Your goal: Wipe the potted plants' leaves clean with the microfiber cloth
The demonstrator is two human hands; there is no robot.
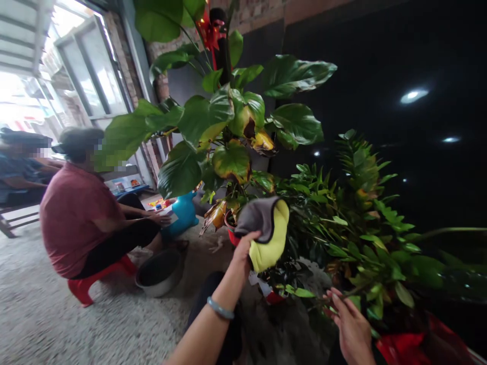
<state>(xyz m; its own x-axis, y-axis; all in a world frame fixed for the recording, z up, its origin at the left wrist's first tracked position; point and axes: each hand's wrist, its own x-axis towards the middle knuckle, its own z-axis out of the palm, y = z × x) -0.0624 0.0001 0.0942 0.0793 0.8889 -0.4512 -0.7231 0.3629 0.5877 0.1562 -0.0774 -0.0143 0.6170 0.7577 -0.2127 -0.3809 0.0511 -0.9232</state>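
My left hand point(244, 252), with a bluish bangle point(220, 308) on its wrist, is closed around a folded cloth point(271, 246), grey on one side and yellow-green on the other. The cloth is raised in front of the plants. Lower right, the fingers of my right hand point(353, 327) are pinched on a thin plant stem point(348, 294) with green leaves. That stem belongs among the bushy plants point(323, 213) beside the dark wall. A tall plant point(207, 119) with broad leaves, some yellow and brown at the edges, rises just beyond the cloth.
A person in a red shirt point(81, 213) sits on a red stool point(85, 289) at left, with a grey basin point(160, 274) close by. Another person point(23, 167) sits farther back. A blue object point(182, 215) stands behind the basin. Red material point(403, 344) lies at lower right.
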